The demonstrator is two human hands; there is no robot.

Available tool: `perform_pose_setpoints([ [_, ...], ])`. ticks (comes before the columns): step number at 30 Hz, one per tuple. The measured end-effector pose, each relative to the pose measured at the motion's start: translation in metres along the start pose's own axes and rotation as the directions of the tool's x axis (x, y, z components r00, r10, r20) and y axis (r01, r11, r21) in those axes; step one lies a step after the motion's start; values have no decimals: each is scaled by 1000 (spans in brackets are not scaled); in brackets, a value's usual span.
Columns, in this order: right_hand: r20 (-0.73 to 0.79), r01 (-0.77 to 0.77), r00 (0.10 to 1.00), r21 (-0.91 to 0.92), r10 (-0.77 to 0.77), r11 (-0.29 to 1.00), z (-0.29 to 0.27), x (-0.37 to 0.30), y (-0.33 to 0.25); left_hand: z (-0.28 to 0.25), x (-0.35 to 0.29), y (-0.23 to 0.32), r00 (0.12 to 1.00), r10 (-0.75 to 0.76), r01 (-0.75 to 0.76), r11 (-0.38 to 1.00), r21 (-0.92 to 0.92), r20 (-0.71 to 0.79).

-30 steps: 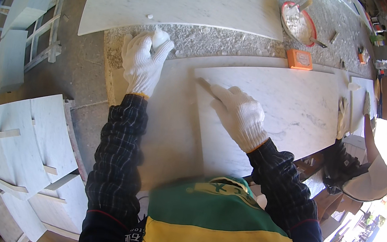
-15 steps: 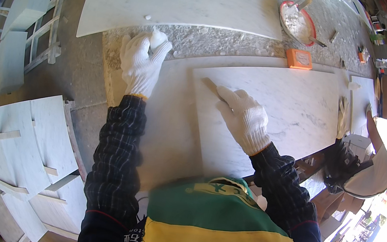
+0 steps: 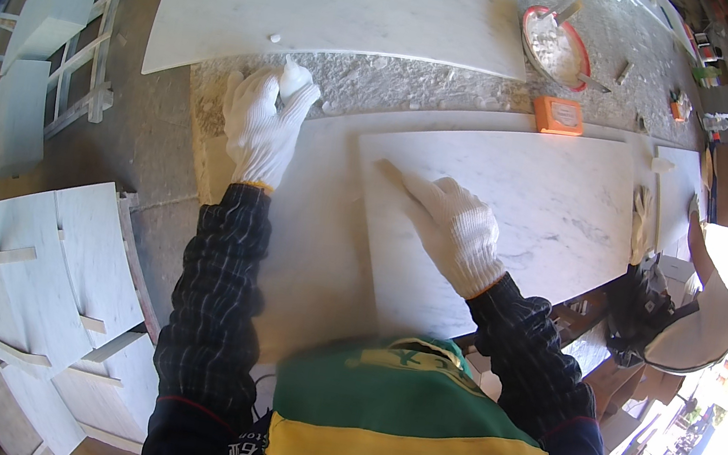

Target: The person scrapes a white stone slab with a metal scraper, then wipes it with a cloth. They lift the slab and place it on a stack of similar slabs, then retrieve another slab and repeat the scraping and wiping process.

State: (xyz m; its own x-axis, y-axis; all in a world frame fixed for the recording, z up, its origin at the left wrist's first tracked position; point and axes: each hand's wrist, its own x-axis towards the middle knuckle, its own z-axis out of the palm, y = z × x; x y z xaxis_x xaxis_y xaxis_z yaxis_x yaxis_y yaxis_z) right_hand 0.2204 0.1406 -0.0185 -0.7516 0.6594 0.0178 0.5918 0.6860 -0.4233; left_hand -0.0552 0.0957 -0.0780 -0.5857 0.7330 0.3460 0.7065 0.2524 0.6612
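1. In the head view, the left hand [image 3: 266, 123], in a white knitted glove, was raised over the near edge of the rough grey worktop [image 3: 385, 85]. Its thumb and fingers pinched a white lump [image 3: 293, 78], whose tip pointed away from the person.

2. In the same view, the right hand [image 3: 451, 226], also gloved, was over the upper marble slab [image 3: 548, 189]. Its fingers were bent and close together around a thin flat tool [image 3: 393, 175], whose end lay near the slab's left edge; whether it touched the stone could not be told.

3. The upper slab lay on a wider lower slab [image 3: 319, 211], with a strip of the latter bare on the left. Uneven pressure from the tool could have shifted the top piece, and a steeply tilted edge could have scratched its face.

4. A loose pinch, or gloves dulling the feel, could have let the lump drop onto the worktop and pick up grit.

5. An orange box [image 3: 559, 115] stood beside the upper slab's far edge, with a red-rimmed bowl [image 3: 582, 49] beyond; a wide sweep of the right arm could have knocked the box.
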Motion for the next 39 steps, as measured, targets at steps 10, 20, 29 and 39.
perform_pose_setpoints([
  [10, 37, -44, 998, 2, 44, 999, -7, 7, -1, 1, 1, -1, 1000, -4, 5, 1000, 12, -6],
  [20, -7, -33, 999, 25, 33, 999, 0, 10, -7, 2, 0, -2, 998, 10, -9, 1000, 18, -54],
  [29, 59, 7, 998, 3, -7, 1000, -13, -11, -7, -1, 0, -1, 999, -48, 48, 999, -10, 17],
  [39, 18, 38, 999, -14, -38, 999, 4, 15, -10, -1, 1, 2, 999, -48, 48, 999, -17, 9],
])
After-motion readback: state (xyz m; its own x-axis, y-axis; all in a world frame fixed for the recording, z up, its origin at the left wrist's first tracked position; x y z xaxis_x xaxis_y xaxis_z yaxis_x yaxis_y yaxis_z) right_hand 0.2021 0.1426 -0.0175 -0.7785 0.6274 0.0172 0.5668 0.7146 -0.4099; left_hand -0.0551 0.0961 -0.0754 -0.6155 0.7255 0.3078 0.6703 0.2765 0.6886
